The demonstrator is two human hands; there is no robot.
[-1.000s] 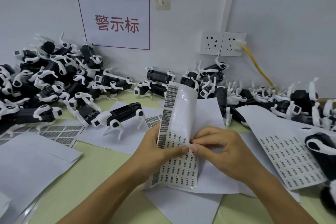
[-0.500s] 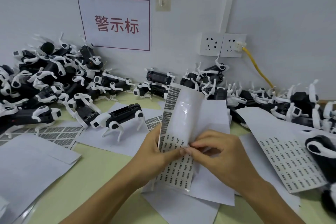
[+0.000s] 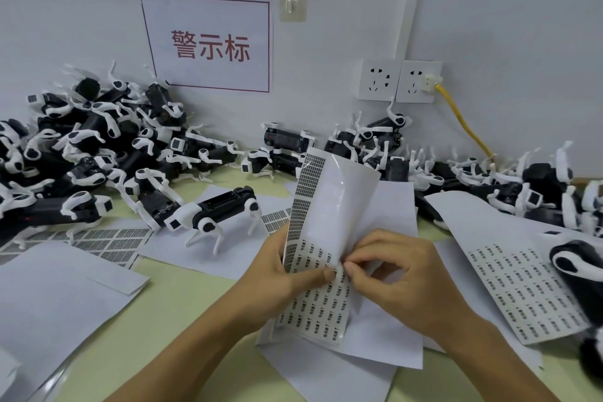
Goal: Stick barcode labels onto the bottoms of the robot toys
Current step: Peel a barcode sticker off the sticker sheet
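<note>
Left hand (image 3: 277, 281): grips the label sheet (image 3: 318, 274) from its left edge, thumb laid flat across the printed face, fingers behind the sheet.
Right hand (image 3: 398, 277): fingers curled, thumb and forefinger pinching at the sheet's right edge, tip to tip with the left thumb; whether a label is lifted cannot be told.
Label sheet: held upright between both hands above the counter (image 3: 182, 297), upper part curled back, rows of barcode labels on the lower part.
Robot toy (image 3: 215, 212): stands on its legs on loose paper, beyond and left of the hands, apart from them.
Toy piles (image 3: 91, 147): heaped along the wall, left and right.
Second label sheet (image 3: 528, 290): flat on the counter, right of the right hand.
Wall: red-lettered sign (image 3: 208, 42), twin sockets (image 3: 398, 80), yellow cable (image 3: 463, 121).
</note>
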